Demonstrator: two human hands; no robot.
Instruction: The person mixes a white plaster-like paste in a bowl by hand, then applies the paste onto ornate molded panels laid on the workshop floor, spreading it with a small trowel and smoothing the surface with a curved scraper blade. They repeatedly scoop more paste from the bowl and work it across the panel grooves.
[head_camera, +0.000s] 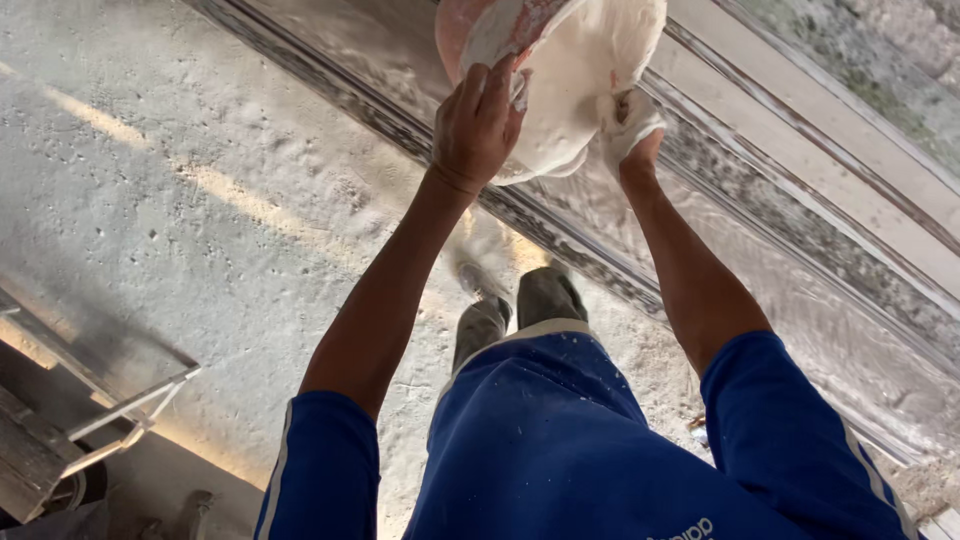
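- Blue clothing (540, 440) of the person, nearest the camera, fills the lower middle of the view; it is flecked with small white spots, and both sleeves end above the elbows.
- Concrete floor (170, 200), pale grey and pitted, spreads across the left half, crossed by a thin streak of light.
- Long moulding form (800, 250), a grey ribbed channel with parallel ridges and a wet sheen, runs diagonally from the top middle to the lower right corner of the view, bordering the floor.
- Metal frame (120, 410) with flat bars stands at the lower left edge of the floor.
- Reddish bowl (545, 70), round, tipped on its side so the mouth faces down toward the camera, is held up over the form near the top edge; its rim and wall are smeared white, and a thick, smooth mass of white plaster (585, 80) fills the inside and bulges out at the lower lip.
- Two grey dusty boots (515, 305) stand on the floor just beside the form's near ridge, below the bowl.
- Left hand (478, 125) clasps the bowl's rim, fingers curled over the edge.
- Right hand (628, 125), coated white, is pressed into the plaster at the bowl's right side, fingers bent into it.
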